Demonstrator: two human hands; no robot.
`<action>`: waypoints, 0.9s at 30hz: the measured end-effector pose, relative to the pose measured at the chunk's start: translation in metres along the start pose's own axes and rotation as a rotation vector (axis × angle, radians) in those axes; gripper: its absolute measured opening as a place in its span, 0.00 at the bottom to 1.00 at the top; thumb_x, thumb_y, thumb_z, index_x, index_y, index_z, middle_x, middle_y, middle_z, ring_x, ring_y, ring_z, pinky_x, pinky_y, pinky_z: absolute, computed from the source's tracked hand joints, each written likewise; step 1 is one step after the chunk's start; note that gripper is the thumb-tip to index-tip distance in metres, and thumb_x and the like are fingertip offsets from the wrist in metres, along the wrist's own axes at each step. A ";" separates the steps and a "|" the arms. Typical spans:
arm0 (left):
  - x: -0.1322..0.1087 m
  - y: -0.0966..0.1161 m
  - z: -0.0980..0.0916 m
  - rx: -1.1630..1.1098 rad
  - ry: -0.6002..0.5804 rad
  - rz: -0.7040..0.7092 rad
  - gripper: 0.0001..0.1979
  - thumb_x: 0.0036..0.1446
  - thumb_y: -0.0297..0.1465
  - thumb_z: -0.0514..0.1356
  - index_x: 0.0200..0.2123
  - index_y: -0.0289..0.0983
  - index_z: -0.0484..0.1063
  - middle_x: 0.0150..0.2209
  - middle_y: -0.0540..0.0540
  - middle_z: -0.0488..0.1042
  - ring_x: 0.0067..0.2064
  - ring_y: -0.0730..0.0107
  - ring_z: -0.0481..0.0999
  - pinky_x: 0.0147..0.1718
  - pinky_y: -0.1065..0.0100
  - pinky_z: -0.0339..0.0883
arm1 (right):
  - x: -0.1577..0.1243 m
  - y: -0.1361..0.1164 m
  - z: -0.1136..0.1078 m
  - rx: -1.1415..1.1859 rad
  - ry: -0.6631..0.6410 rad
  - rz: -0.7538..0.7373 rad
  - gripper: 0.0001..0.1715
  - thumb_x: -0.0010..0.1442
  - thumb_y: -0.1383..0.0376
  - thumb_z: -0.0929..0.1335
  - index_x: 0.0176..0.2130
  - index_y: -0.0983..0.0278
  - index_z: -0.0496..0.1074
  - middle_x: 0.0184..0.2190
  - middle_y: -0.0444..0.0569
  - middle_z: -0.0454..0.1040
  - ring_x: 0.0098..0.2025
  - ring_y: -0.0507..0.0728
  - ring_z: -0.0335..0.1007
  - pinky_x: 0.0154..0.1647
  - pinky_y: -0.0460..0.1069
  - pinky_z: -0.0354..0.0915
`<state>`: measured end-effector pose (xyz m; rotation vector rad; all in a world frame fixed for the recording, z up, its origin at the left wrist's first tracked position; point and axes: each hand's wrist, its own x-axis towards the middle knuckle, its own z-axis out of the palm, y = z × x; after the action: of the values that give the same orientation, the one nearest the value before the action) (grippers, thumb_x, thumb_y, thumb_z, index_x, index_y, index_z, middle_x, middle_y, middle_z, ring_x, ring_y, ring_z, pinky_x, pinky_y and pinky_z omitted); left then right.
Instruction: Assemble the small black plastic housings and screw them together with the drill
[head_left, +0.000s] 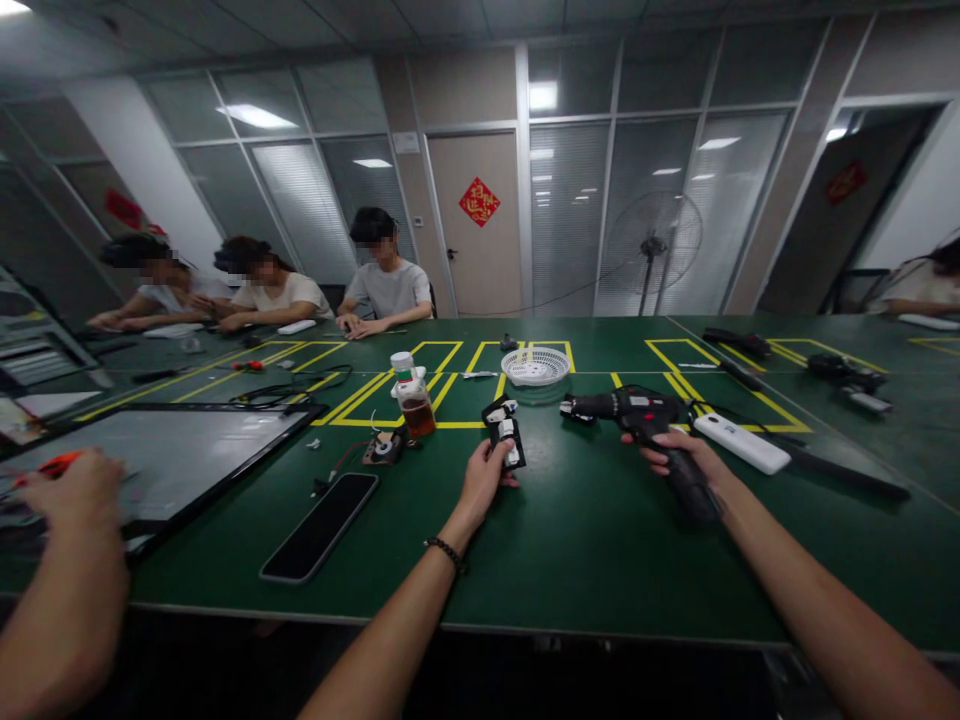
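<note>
My right hand (694,458) is wrapped round the grip of a black cordless drill (646,408), which points left across the table. Just under the drill's front end lies a small black and white part (583,417). With its thumb on top, my left hand (486,478) grips a small black and white plastic part (507,430) just above the green table. What is inside that part is too small to make out. A white plastic basket (535,367) with small bits in it stands behind, between my hands.
A bottle of brown liquid (418,412), a small motor-like part (384,450) and a phone (321,530) lie left of my left hand. A white power bank (742,443) lies right of the drill. At far left, another person's hand (79,485) works over a flat panel (217,455).
</note>
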<state>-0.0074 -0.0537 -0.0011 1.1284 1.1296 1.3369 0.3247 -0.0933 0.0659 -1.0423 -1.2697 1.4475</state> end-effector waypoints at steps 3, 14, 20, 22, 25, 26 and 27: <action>0.005 0.003 0.000 0.029 0.018 0.006 0.20 0.52 0.43 0.64 0.41 0.33 0.71 0.30 0.47 0.70 0.23 0.75 0.70 0.20 0.70 0.72 | 0.005 -0.001 0.014 0.043 -0.112 0.014 0.21 0.48 0.60 0.69 0.41 0.68 0.73 0.28 0.54 0.74 0.22 0.52 0.57 0.21 0.48 0.59; 0.021 -0.003 0.005 0.162 0.079 0.051 0.21 0.50 0.41 0.65 0.42 0.34 0.70 0.31 0.46 0.71 0.21 0.76 0.69 0.17 0.72 0.70 | -0.006 0.018 0.013 0.111 -0.128 0.051 0.19 0.54 0.57 0.69 0.42 0.67 0.73 0.18 0.44 0.67 0.18 0.52 0.61 0.21 0.48 0.61; 0.013 -0.009 -0.002 0.217 0.045 0.105 0.21 0.52 0.44 0.63 0.42 0.34 0.69 0.30 0.47 0.71 0.20 0.76 0.70 0.17 0.73 0.68 | -0.012 0.017 0.009 0.127 -0.108 0.042 0.18 0.54 0.59 0.69 0.42 0.68 0.73 0.20 0.45 0.67 0.20 0.52 0.61 0.22 0.48 0.63; 0.010 -0.009 -0.005 0.256 0.045 0.119 0.21 0.53 0.45 0.62 0.41 0.34 0.69 0.30 0.47 0.71 0.20 0.76 0.70 0.17 0.73 0.68 | -0.012 0.020 0.009 0.129 -0.127 0.041 0.18 0.55 0.60 0.69 0.43 0.69 0.72 0.19 0.45 0.67 0.20 0.52 0.62 0.23 0.48 0.63; 0.008 -0.008 -0.008 0.294 0.060 0.115 0.21 0.53 0.46 0.60 0.41 0.34 0.68 0.31 0.47 0.72 0.20 0.76 0.70 0.17 0.73 0.68 | -0.012 0.027 0.009 0.148 -0.167 0.026 0.19 0.56 0.61 0.68 0.45 0.70 0.71 0.19 0.44 0.67 0.20 0.52 0.62 0.22 0.47 0.63; 0.007 -0.008 -0.008 0.302 0.062 0.113 0.21 0.54 0.46 0.60 0.40 0.34 0.68 0.31 0.47 0.72 0.19 0.76 0.70 0.17 0.73 0.68 | -0.012 0.029 0.010 0.148 -0.182 0.027 0.19 0.57 0.61 0.68 0.46 0.70 0.71 0.20 0.45 0.67 0.20 0.52 0.62 0.22 0.47 0.62; 0.007 -0.007 -0.008 0.310 0.065 0.113 0.21 0.54 0.46 0.60 0.40 0.34 0.68 0.31 0.47 0.72 0.19 0.77 0.70 0.17 0.73 0.67 | -0.012 0.031 0.010 0.141 -0.195 0.030 0.20 0.57 0.62 0.68 0.47 0.70 0.70 0.20 0.45 0.67 0.20 0.52 0.63 0.22 0.47 0.62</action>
<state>-0.0151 -0.0470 -0.0090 1.3981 1.3713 1.3221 0.3146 -0.1088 0.0366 -0.8458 -1.2711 1.6694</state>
